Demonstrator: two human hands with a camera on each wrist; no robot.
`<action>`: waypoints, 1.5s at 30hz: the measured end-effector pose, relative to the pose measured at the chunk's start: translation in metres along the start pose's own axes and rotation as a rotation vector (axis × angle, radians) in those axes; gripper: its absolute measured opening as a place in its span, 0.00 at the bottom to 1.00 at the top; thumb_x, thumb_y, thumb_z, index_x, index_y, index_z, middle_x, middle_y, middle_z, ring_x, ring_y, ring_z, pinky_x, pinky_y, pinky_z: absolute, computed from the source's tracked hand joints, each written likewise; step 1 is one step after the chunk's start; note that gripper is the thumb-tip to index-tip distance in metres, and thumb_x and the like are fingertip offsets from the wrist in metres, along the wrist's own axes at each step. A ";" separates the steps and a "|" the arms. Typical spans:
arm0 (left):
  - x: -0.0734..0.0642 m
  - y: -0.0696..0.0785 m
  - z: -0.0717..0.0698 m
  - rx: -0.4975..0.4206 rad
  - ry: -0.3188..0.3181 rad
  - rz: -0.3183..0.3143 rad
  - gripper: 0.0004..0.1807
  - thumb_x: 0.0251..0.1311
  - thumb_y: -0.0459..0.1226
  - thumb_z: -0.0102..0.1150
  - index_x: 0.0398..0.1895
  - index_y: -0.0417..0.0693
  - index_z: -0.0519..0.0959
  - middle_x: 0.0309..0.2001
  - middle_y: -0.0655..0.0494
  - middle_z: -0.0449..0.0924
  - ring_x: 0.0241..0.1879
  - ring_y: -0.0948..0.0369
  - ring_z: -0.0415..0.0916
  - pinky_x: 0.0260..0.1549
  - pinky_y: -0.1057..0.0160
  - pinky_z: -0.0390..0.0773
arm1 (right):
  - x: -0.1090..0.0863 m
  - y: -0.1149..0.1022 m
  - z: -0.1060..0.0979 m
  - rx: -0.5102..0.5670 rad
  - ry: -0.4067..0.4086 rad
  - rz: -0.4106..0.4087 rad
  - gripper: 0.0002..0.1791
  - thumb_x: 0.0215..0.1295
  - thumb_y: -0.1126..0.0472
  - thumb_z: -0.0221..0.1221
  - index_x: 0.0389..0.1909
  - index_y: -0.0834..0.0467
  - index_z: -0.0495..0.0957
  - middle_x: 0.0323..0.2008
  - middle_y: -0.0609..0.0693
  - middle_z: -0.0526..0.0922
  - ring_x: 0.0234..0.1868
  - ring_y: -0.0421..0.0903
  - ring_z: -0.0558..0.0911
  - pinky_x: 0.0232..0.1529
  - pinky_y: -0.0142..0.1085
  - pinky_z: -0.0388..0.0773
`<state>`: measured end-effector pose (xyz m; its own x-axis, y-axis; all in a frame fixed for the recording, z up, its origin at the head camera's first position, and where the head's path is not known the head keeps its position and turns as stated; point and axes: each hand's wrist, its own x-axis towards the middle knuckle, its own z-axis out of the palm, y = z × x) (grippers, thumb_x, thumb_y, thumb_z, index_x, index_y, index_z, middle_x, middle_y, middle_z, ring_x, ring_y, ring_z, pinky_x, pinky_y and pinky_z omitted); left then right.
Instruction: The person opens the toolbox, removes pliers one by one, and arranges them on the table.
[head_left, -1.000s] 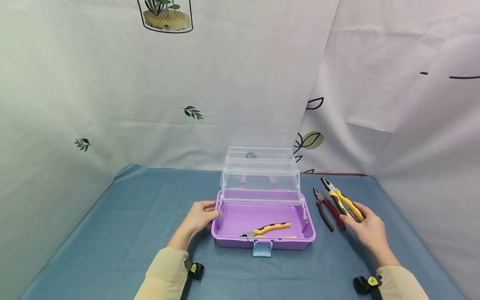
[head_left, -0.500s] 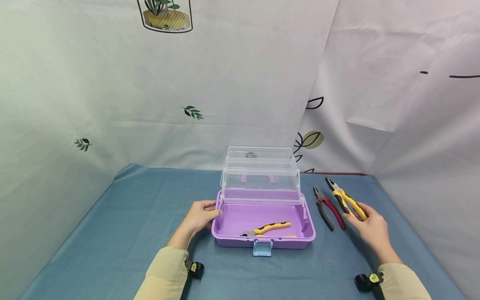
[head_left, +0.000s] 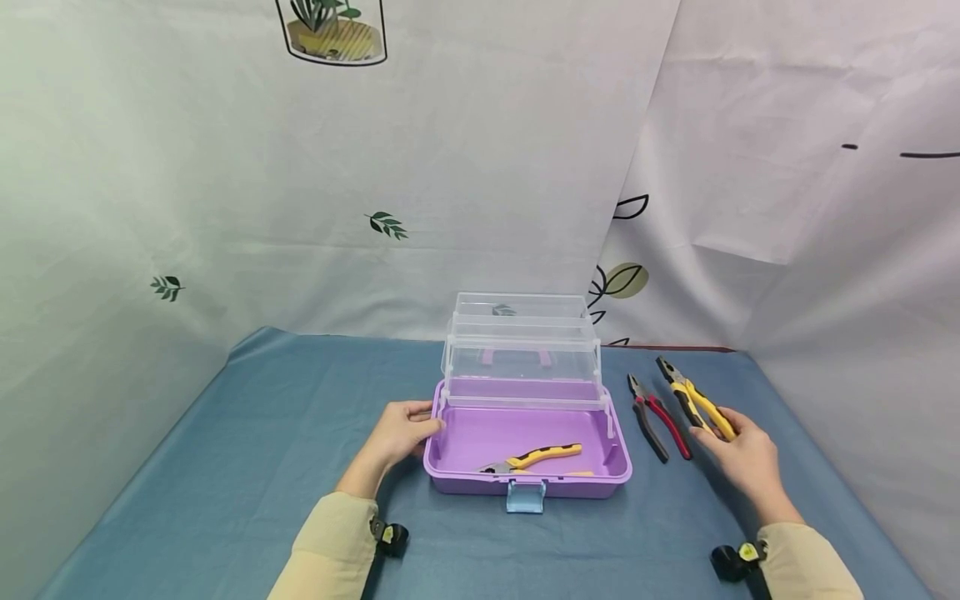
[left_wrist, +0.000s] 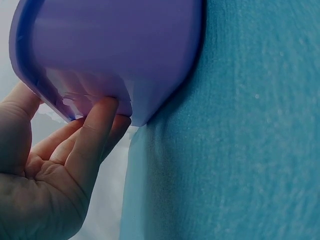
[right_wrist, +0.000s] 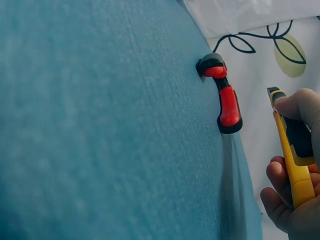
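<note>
The purple toolbox (head_left: 487, 425) stands with its clear lid and trays raised. My left hand (head_left: 397, 429) grips its left wall, thumb at the rim; in the left wrist view, fingers (left_wrist: 95, 127) lie against the box's outside (left_wrist: 115, 40). Inside rests one pair of yellow-and-black pliers (head_left: 551, 454), partly hidden by the front wall. My right hand (head_left: 746, 462) holds another pair of yellow-and-black pliers (head_left: 681, 390) by the handles, its head pointing away. The right wrist view shows thumb and fingers around those handles (right_wrist: 296, 180). Left of it lie red-and-black pliers (head_left: 666, 417).
A light blue latch (head_left: 525, 498) hangs at the toolbox's front. Blue cloth (head_left: 300, 450) covers the table. Pale printed curtains (head_left: 480, 167) enclose the back and sides.
My right hand has shifted slightly to the right with the yellow-and-black pliers, widening the gap to the red-and-black pair. The left hand and the toolbox stay where they were.
</note>
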<state>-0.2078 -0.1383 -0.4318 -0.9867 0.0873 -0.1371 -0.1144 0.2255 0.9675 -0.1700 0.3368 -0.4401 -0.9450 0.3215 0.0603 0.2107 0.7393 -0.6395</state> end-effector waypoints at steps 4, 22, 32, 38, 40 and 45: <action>-0.001 0.001 0.000 0.001 -0.002 0.000 0.27 0.53 0.31 0.62 0.57 0.28 0.71 0.51 0.32 0.78 0.42 0.45 0.82 0.28 0.54 0.85 | 0.002 0.001 0.001 -0.005 -0.008 0.011 0.45 0.61 0.41 0.58 0.66 0.72 0.59 0.56 0.73 0.69 0.48 0.62 0.71 0.42 0.51 0.74; 0.000 -0.003 0.000 0.020 -0.001 -0.012 0.29 0.53 0.31 0.62 0.58 0.28 0.71 0.52 0.33 0.78 0.42 0.48 0.83 0.30 0.55 0.85 | 0.012 0.005 0.003 -0.051 -0.049 0.025 0.46 0.61 0.41 0.58 0.64 0.75 0.59 0.56 0.74 0.68 0.48 0.63 0.71 0.43 0.53 0.75; -0.001 -0.001 0.001 0.006 0.006 -0.003 0.29 0.52 0.31 0.63 0.58 0.28 0.71 0.51 0.32 0.78 0.41 0.45 0.83 0.29 0.53 0.85 | 0.016 0.005 0.001 -0.085 -0.092 0.019 0.48 0.61 0.40 0.57 0.64 0.77 0.58 0.57 0.76 0.66 0.51 0.66 0.70 0.46 0.57 0.74; -0.001 -0.002 0.001 0.021 0.012 -0.004 0.28 0.52 0.31 0.63 0.58 0.29 0.72 0.51 0.33 0.78 0.42 0.46 0.83 0.29 0.54 0.85 | 0.018 0.005 0.002 -0.098 -0.098 0.013 0.47 0.60 0.41 0.59 0.63 0.77 0.58 0.56 0.77 0.67 0.50 0.67 0.71 0.45 0.56 0.74; -0.001 -0.002 0.001 0.021 0.013 -0.005 0.28 0.52 0.31 0.62 0.58 0.28 0.72 0.51 0.33 0.78 0.42 0.46 0.83 0.29 0.53 0.85 | 0.019 0.005 0.002 -0.102 -0.098 0.018 0.47 0.60 0.42 0.59 0.63 0.78 0.58 0.56 0.77 0.67 0.50 0.67 0.71 0.45 0.56 0.75; -0.001 -0.001 0.001 0.011 0.009 -0.005 0.28 0.52 0.31 0.62 0.58 0.28 0.71 0.52 0.32 0.77 0.43 0.44 0.82 0.29 0.53 0.85 | 0.021 0.004 0.004 -0.109 -0.100 0.036 0.47 0.59 0.43 0.60 0.63 0.78 0.58 0.57 0.77 0.66 0.51 0.67 0.71 0.46 0.56 0.76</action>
<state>-0.2065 -0.1376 -0.4327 -0.9871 0.0773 -0.1403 -0.1186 0.2365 0.9644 -0.1901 0.3447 -0.4445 -0.9553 0.2926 -0.0417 0.2660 0.7899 -0.5526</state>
